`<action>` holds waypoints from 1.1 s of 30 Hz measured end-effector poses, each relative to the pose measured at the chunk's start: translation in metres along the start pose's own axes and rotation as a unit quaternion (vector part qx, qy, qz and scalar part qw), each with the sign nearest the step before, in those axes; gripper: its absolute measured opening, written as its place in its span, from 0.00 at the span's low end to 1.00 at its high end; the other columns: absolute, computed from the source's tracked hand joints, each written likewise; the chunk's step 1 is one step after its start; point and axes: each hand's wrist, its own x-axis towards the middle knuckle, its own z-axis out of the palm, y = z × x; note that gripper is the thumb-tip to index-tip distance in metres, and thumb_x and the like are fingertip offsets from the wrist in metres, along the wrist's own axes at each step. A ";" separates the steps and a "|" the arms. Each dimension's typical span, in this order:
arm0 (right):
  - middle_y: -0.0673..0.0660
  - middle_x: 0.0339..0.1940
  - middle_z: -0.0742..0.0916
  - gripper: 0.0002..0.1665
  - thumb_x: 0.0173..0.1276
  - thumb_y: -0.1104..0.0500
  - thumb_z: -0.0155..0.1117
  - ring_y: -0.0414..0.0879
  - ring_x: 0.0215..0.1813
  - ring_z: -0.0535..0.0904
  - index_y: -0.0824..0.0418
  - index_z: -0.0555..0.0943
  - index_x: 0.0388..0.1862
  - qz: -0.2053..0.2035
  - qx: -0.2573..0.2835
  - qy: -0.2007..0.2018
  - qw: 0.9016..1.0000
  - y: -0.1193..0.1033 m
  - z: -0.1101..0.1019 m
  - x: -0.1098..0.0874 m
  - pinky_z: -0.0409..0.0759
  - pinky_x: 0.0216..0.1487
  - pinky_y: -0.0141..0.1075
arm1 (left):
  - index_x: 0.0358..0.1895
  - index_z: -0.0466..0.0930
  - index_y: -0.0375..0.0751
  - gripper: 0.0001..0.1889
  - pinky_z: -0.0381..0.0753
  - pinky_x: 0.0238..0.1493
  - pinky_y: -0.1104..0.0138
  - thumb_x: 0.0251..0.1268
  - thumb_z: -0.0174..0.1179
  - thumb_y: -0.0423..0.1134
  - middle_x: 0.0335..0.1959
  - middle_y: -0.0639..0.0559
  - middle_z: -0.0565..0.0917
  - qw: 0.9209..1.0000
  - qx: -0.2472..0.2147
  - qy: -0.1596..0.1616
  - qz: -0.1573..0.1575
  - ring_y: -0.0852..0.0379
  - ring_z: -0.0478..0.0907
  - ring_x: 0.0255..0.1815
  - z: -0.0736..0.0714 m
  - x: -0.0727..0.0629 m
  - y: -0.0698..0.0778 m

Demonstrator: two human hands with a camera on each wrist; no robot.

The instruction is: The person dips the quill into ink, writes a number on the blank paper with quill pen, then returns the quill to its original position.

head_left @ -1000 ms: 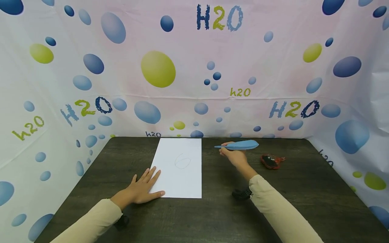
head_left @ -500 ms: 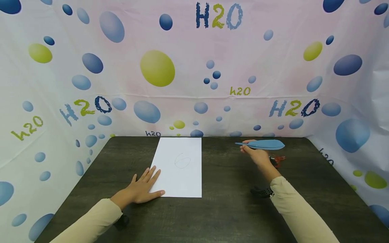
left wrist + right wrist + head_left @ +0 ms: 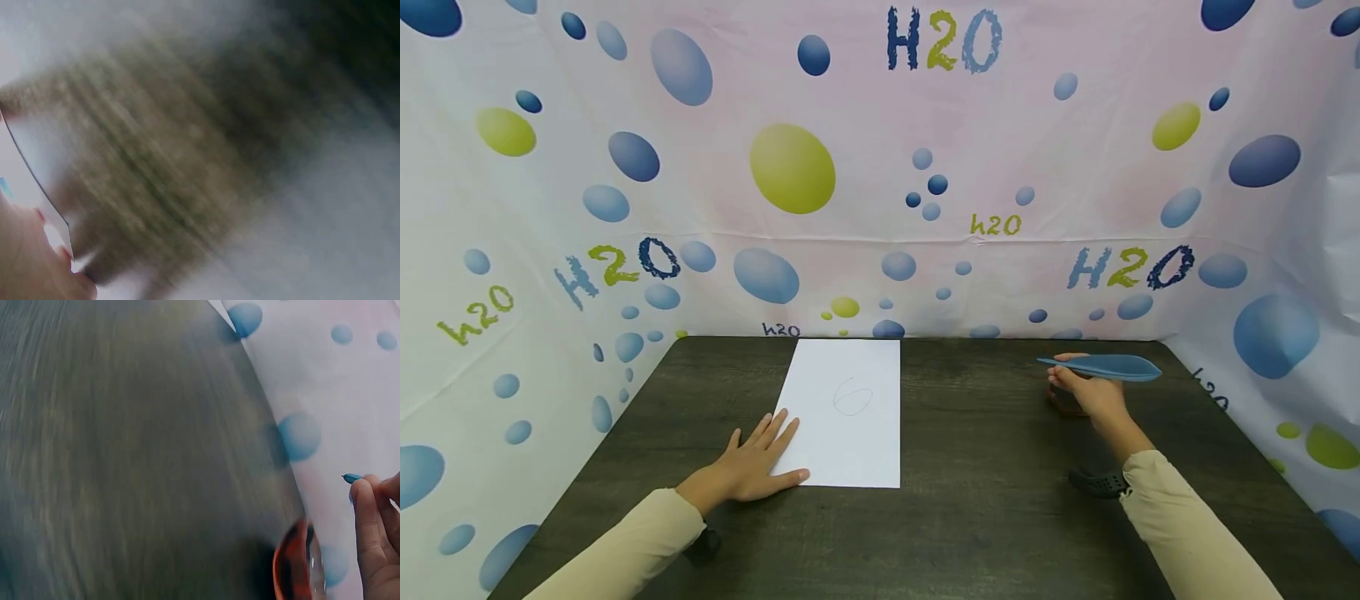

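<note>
In the head view, my left hand (image 3: pixel 743 468) lies flat with spread fingers on the lower left edge of a white sheet of paper (image 3: pixel 865 446). A thin line shaped like a 6 is drawn on the sheet. My right hand (image 3: pixel 1097 396) pinches a blue feather pen (image 3: pixel 1116 367) above the right side of the table, its tip pointing left. In the right wrist view, the pen's tip (image 3: pixel 352 479) pokes out beyond the fingers. Part of my left hand (image 3: pixel 37 256) shows at the lower left of the left wrist view, beside the paper's edge.
A small orange-red and dark object (image 3: pixel 1062 405) sits on the dark wooden table (image 3: pixel 977 433), mostly hidden behind my right hand. Its shiny rim (image 3: pixel 280 569) appears in the right wrist view. A dotted backdrop (image 3: pixel 880 167) borders the table's back and sides.
My right hand has moved rightward with the feather pen, away from the paper, and now covers most of the orange-red object. My left hand stays on the sheet.
</note>
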 end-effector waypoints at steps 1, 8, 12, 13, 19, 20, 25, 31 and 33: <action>0.44 0.29 0.88 0.15 0.68 0.67 0.60 0.35 0.32 0.86 0.74 0.76 0.51 -0.007 0.024 -0.004 1.000 0.002 -0.004 -0.002 0.82 0.37 0.28 | 0.78 0.42 0.44 0.48 0.33 0.63 0.29 0.64 0.44 0.72 0.78 0.40 0.40 1.000 0.002 0.000 0.001 0.36 0.37 0.77 0.000 0.000 0.000; 0.41 0.31 0.89 0.13 0.69 0.65 0.60 0.33 0.31 0.85 0.46 0.81 0.43 -0.036 -0.004 0.000 0.999 0.012 -0.027 -0.011 0.80 0.28 0.27 | 0.78 0.44 0.44 0.47 0.34 0.63 0.29 0.65 0.45 0.70 0.78 0.40 0.41 1.000 0.000 0.002 -0.004 0.36 0.38 0.77 -0.002 -0.001 0.002; 0.44 0.31 0.89 0.16 0.69 0.68 0.60 0.36 0.31 0.86 0.46 0.83 0.43 -0.067 0.032 -0.004 0.997 0.017 -0.036 -0.013 0.81 0.28 0.29 | 0.78 0.44 0.44 0.47 0.35 0.64 0.29 0.65 0.45 0.70 0.78 0.41 0.41 1.000 0.005 0.001 -0.008 0.37 0.38 0.77 -0.002 -0.002 0.003; 0.45 0.31 0.90 0.17 0.68 0.70 0.59 0.36 0.30 0.86 0.49 0.84 0.44 -0.076 0.048 -0.005 0.996 0.017 -0.038 -0.015 0.82 0.29 0.29 | 0.78 0.44 0.44 0.47 0.35 0.63 0.29 0.65 0.45 0.70 0.78 0.41 0.41 1.000 0.006 0.002 -0.008 0.37 0.39 0.77 -0.002 -0.001 0.003; 0.42 0.33 0.89 0.18 0.66 0.70 0.61 0.33 0.34 0.85 0.66 0.81 0.55 -0.038 0.048 0.018 0.998 0.009 -0.052 -0.024 0.80 0.38 0.23 | 0.78 0.44 0.45 0.48 0.36 0.63 0.29 0.64 0.45 0.71 0.78 0.41 0.41 1.000 0.011 0.003 -0.008 0.37 0.39 0.77 0.000 0.000 0.001; 0.39 0.33 0.88 0.19 0.67 0.67 0.62 0.31 0.35 0.85 0.65 0.80 0.57 -0.025 0.025 0.025 0.999 0.009 -0.055 -0.025 0.80 0.37 0.22 | 0.78 0.43 0.45 0.48 0.36 0.63 0.29 0.64 0.45 0.71 0.78 0.41 0.40 1.000 0.011 0.003 -0.009 0.37 0.39 0.77 0.000 0.001 0.001; 0.31 0.33 0.85 0.23 0.69 0.62 0.62 0.24 0.36 0.81 0.60 0.77 0.62 -0.018 -0.086 0.035 0.995 0.017 -0.068 -0.026 0.77 0.34 0.20 | 0.78 0.43 0.45 0.48 0.35 0.64 0.29 0.64 0.45 0.71 0.78 0.41 0.40 1.000 0.009 0.001 -0.009 0.37 0.38 0.77 -0.002 0.000 0.002; 0.42 0.39 0.88 0.20 0.70 0.66 0.58 0.30 0.42 0.84 0.60 0.79 0.60 -0.021 0.099 -0.008 0.995 0.026 -0.076 -0.024 0.80 0.42 0.24 | 0.78 0.43 0.44 0.48 0.34 0.64 0.29 0.64 0.45 0.71 0.78 0.40 0.40 1.000 0.004 0.001 -0.008 0.37 0.38 0.77 -0.001 0.001 0.001; 0.47 0.41 0.89 0.17 0.70 0.65 0.58 0.35 0.42 0.85 0.58 0.82 0.56 -0.002 0.175 -0.019 0.984 0.025 -0.077 -0.024 0.81 0.43 0.27 | 0.78 0.43 0.44 0.49 0.34 0.64 0.29 0.63 0.45 0.71 0.78 0.40 0.40 1.000 0.005 -0.002 -0.010 0.37 0.37 0.77 0.000 0.002 0.001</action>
